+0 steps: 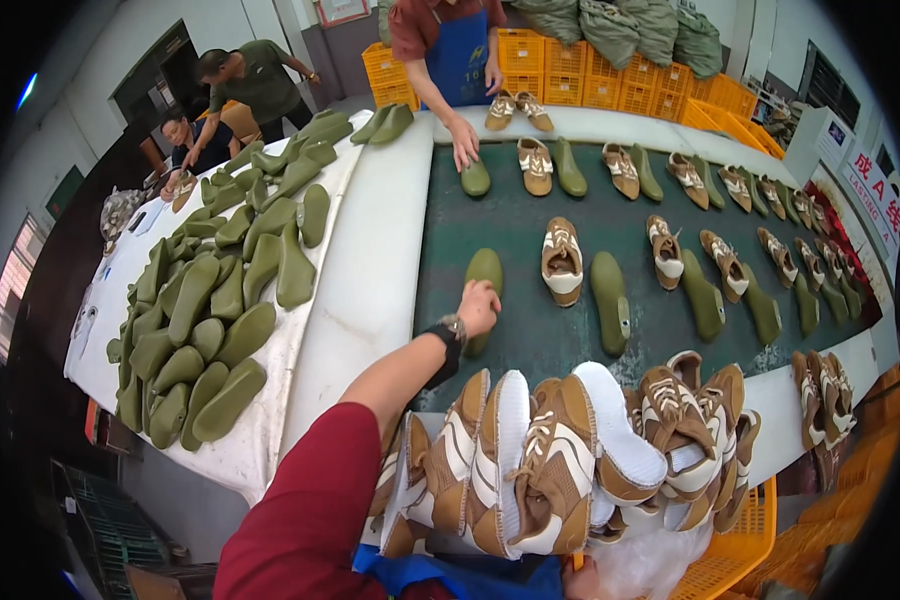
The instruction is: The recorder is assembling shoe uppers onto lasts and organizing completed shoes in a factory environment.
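Observation:
My left hand (481,307) reaches over the dark green belt, fingers closed around a green shoe last (485,266) that lies lengthwise on it. A bracelet and a black band circle this wrist. Right of that last sit a brown and white shoe (562,262) and another green last (608,295). At the lower edge shows a small part of my right hand (581,579), below the shoe pile and beside a clear plastic bag (650,560); its fingers are hidden. In front of me brown and white shoes (555,465) stand packed together, some showing white soles.
Many green lasts (195,300) are heaped on the white table (280,400) at left. Across the belt (530,345), a co-worker's hand (463,143) touches a last. Shoes and lasts alternate in two rows rightward. Orange crates (570,75) stand behind; an orange basket (760,530) sits below right.

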A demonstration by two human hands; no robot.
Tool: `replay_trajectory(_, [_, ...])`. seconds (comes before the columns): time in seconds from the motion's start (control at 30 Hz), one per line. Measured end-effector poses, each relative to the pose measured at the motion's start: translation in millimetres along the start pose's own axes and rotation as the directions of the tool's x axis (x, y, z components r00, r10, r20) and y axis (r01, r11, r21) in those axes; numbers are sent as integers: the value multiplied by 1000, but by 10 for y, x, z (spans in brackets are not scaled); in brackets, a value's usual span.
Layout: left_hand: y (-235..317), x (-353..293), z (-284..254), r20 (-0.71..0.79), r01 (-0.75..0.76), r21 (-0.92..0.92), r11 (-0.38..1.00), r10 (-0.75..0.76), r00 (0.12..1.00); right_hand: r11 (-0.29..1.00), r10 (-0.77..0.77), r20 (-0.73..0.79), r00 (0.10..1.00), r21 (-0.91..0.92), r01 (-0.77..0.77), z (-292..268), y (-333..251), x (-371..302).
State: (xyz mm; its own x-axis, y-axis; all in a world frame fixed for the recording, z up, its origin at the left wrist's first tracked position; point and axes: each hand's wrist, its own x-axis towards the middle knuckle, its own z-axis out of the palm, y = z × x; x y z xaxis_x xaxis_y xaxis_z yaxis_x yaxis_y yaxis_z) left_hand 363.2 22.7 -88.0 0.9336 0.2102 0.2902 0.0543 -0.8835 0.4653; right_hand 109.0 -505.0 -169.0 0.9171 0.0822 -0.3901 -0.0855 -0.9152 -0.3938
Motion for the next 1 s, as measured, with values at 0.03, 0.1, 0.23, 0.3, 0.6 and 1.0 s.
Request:
replay_trajectory(0.03, [62, 141, -21, 14, 98, -13, 995, -98, 995, 1000, 12, 4, 1000, -8, -12, 18, 48, 23])
replay_trajectory(0.1, [57, 128, -73, 108, 121, 18, 992, -122, 987, 1000, 24, 6, 1000, 4, -24, 52, 81, 38])
replay_trajectory(0.23, [-48, -61, -334, 270, 189, -17, 982, -177, 947, 999, -12, 11, 1000, 39, 12, 149, 104, 80])
replay_trajectory(0.3, [115, -148, -550, 361, 214, 12, 977, -204, 910, 997, -67, 23, 998, 47, 66, 167, 174, 50])
replay_trajectory(0.6, [1091, -1415, -2472, 158, -175, -259, 950, 220, 963, 984, -169, 25, 985, 58, 168, 198, 338, 102])
replay_trajectory(1.0, [821, -3685, -1784, -2, 386, 159, 909, -391, 920, 742, -664, 237, 709, 98, 663, -898, -1102, -498])
